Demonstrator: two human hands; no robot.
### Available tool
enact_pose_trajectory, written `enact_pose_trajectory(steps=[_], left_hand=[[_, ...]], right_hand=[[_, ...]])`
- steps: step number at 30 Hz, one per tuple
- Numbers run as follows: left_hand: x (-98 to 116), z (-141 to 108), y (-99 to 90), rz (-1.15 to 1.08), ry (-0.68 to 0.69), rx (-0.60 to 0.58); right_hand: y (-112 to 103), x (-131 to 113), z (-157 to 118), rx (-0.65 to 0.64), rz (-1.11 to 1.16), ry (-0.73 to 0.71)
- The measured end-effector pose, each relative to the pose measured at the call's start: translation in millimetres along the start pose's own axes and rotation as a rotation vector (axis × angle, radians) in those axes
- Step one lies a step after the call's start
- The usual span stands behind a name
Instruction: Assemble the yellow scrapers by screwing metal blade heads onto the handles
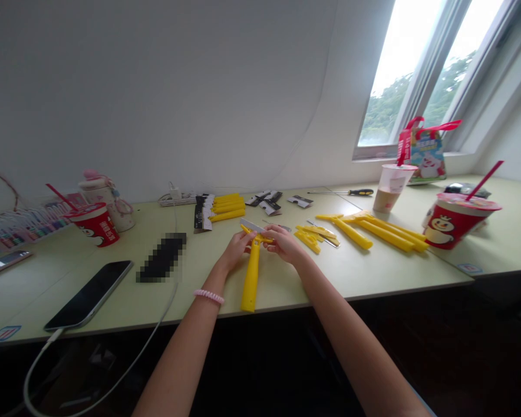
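Note:
A yellow scraper (251, 278) with a T-shaped head lies between my two hands, its long handle pointing toward the table's front edge. A flat metal blade (250, 225) lies across its head. My left hand (235, 250) is closed on the left side of the head. On the other side, the fingers of my right hand (283, 244) pinch the head near the blade's right end. Fingers partly hide the join of blade and head. Just right of my right hand are loose yellow scraper pieces (309, 238) and thin blades (329, 240).
Several yellow scrapers (386, 233) lie at right beside a red cup (455, 223). Behind are carded yellow scrapers (228, 207), black-and-white cards (267, 201), a screwdriver (359, 191) and a clear cup (393, 191). At left are a phone (91, 295) on a cable and another red cup (96, 226).

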State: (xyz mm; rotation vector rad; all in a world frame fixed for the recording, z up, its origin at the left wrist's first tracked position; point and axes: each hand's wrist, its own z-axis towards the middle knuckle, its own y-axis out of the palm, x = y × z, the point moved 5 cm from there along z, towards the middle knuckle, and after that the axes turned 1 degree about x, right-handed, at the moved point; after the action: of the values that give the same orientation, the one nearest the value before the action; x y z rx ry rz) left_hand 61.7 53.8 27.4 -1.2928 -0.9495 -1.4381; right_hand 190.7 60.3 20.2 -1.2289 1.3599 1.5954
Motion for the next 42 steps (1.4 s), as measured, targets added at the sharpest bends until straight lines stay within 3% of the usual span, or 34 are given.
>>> enact_pose_trajectory(steps=[8, 14, 18, 24, 28, 38, 42], left_hand=[[1, 1, -2.8, -0.039, 0.006, 0.037], [2, 3, -8.7, -0.152, 0.007, 0.114], [1, 4, -7.4, -0.219, -0.033, 0.102], [-3, 5, -6.4, -0.253, -0.065, 0.1], [-4, 6, -6.0, -0.256, -0.061, 0.073], [-3, 7, -9.5, -0.336, -0.062, 0.124], [-4, 6, -9.1, -0.29, -0.072, 0.122]], right_hand=[[-2, -2, 2, 0.048, 0.031, -0.043], [-5, -7, 2, 0.123, 0.005, -0.135], [-7, -9, 3, 0.143, -0.056, -0.198], [-14, -24, 0, 0.295, -0.336, -0.525], [-6, -28, -3, 0.206, -0.484, -0.651], [-2, -31, -6, 0.106, -0.386, -0.64], [-7, -27, -3, 0.157, -0.455, -0.636]])
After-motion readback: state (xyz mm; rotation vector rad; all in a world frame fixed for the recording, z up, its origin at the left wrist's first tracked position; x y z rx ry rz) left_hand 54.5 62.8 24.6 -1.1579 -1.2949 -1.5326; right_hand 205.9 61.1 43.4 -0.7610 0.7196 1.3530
